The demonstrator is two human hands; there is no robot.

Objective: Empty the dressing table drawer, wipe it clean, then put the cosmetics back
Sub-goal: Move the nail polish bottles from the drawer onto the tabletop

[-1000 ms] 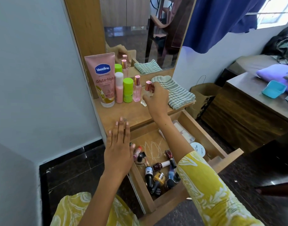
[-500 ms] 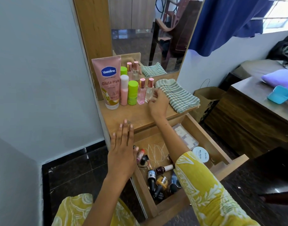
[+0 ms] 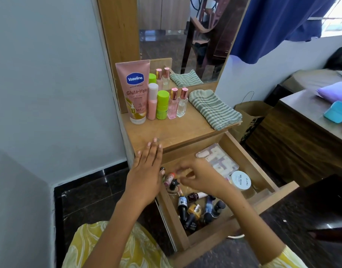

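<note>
The wooden drawer (image 3: pixel 266 169) is pulled open below the dressing table top (image 3: pixel 178 130). Inside lie several nail polish bottles (image 3: pixel 193 209), a white round tub (image 3: pixel 240 180) and a clear packet (image 3: pixel 217 159). On the top stand a pink Vaseline tube (image 3: pixel 136 89), a pink bottle (image 3: pixel 152 101), a green bottle (image 3: pixel 162 104) and two small perfume bottles (image 3: pixel 177 103). My left hand (image 3: pixel 147 171) rests flat with straight fingers on the table's front edge. My right hand (image 3: pixel 199 175) hovers blurred over the drawer with fingers loosely curled; nothing shows in it.
A folded striped cloth (image 3: pixel 214 109) lies on the right of the table top. A mirror (image 3: pixel 183 39) stands behind. A brown paper bag (image 3: pixel 251 115) sits on the floor by a wooden table (image 3: pixel 301 136) at right, which carries a blue box (image 3: pixel 336 111).
My right hand let go of the second perfume bottle beside the first and came back down over the drawer. My left hand stayed on the table edge.
</note>
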